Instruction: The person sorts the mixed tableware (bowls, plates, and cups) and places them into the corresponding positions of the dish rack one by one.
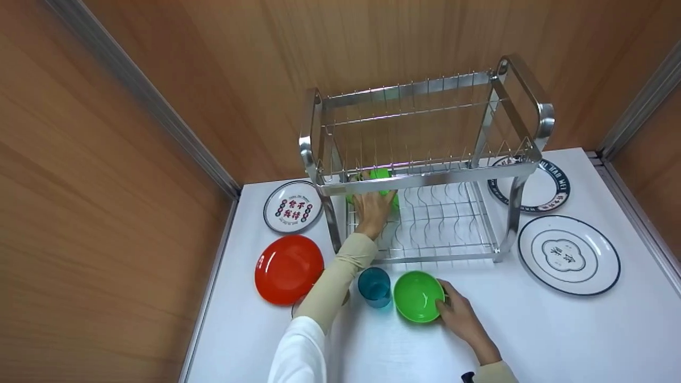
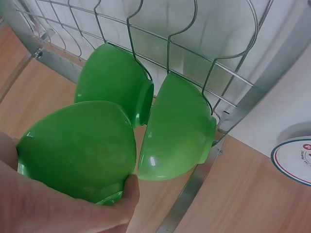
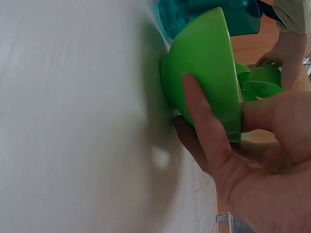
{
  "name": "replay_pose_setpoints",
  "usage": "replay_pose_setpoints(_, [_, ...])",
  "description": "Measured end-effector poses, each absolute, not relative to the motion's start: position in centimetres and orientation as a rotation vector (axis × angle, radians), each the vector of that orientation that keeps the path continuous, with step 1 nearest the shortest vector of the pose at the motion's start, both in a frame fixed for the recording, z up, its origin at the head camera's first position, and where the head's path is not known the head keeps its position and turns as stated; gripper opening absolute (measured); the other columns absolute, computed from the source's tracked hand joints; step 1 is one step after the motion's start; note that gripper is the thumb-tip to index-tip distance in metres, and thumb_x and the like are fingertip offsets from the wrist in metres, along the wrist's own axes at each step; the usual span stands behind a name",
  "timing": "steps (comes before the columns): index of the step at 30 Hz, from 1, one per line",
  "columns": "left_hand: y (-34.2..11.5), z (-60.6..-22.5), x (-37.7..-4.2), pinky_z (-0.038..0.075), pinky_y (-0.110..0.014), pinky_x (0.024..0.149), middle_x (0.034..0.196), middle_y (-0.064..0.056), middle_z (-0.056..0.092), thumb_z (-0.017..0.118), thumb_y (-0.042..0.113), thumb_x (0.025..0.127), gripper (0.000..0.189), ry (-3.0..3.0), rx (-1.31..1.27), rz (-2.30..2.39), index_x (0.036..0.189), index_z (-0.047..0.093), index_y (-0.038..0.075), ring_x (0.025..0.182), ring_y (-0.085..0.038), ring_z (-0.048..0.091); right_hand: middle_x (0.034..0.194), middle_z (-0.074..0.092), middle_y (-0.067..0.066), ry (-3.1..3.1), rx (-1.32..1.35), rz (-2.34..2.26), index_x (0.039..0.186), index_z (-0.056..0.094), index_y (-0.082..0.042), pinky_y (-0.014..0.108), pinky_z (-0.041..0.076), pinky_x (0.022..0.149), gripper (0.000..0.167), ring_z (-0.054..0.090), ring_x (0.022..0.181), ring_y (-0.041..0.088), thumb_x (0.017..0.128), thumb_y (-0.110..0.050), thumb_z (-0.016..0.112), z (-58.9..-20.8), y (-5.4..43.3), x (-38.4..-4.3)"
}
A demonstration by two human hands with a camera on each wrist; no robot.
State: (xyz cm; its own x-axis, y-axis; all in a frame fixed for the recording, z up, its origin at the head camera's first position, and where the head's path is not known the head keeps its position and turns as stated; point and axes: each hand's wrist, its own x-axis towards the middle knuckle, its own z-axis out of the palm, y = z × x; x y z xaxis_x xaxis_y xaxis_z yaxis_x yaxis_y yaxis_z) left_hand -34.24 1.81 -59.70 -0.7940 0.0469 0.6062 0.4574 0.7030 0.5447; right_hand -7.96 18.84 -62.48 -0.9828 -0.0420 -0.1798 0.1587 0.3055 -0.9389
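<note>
In the left wrist view, two green bowls, one (image 2: 114, 80) behind the other (image 2: 177, 128), stand tilted on their sides among the wires of the dish rack (image 1: 433, 259). My left hand (image 1: 374, 210) reaches into the rack's lower tier. It grips a third green bowl (image 2: 77, 150), which is right beside those two. On the table in front of the rack, my right hand (image 1: 458, 314) pinches the rim of another green bowl (image 3: 201, 73), thumb inside and fingers along the outer wall. That bowl sits mouth up, close beside a blue cup (image 1: 374, 287).
Left of the rack lie a small white plate (image 1: 292, 206) and a red plate (image 1: 289, 269). An item under my left forearm is mostly hidden. On the right are two white plates, one with a dark patterned rim (image 1: 561, 181), one with a thin dark rim (image 1: 569, 255).
</note>
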Motion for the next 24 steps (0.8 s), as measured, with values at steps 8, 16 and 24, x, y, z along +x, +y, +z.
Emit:
replay_pose_setpoints(8, [2.6, -53.1, -31.3, 0.017, -0.065, 0.120, 0.164, -0.028, 0.023, 0.059, 0.047, 0.103, 0.088, -2.799, -0.170, -0.835, 0.160, 0.017, -0.006, 0.152, -0.049, 0.017, 0.150, 0.045, 0.032, 2.403, 0.105, -1.748, 0.150, 0.038, 0.010, 0.059, 0.030, 0.117, 0.050, 0.042, 0.140, 0.047, 0.102, 0.004, 0.049, -62.4, 18.8, -8.2])
replay_pose_setpoints(16, [2.5, -53.8, -31.6, 0.029, -0.066, 0.114, 0.160, -0.031, 0.031, 0.054, 0.041, 0.106, 0.073, -2.792, -0.227, -0.823, 0.159, 0.027, -0.001, 0.146, -0.050, 0.031, 0.151, 0.045, 0.031, 2.411, 0.112, -1.745, 0.150, 0.040, 0.008, 0.059, 0.029, 0.117, 0.049, 0.041, 0.141, 0.048, 0.102, 0.004, 0.050, -62.6, 18.8, -8.2])
replay_pose_setpoints(24, [3.2, -55.3, -32.0, 0.055, -0.052, 0.092, 0.142, -0.036, 0.051, 0.058, 0.033, 0.105, 0.056, -2.684, -0.262, -0.180, 0.146, 0.048, -0.004, 0.132, -0.050, 0.050, 0.151, 0.045, 0.030, 2.389, 0.126, -1.756, 0.150, 0.040, 0.008, 0.059, 0.030, 0.117, 0.050, 0.041, 0.141, 0.047, 0.102, 0.003, 0.051, -62.7, 18.6, -8.1])
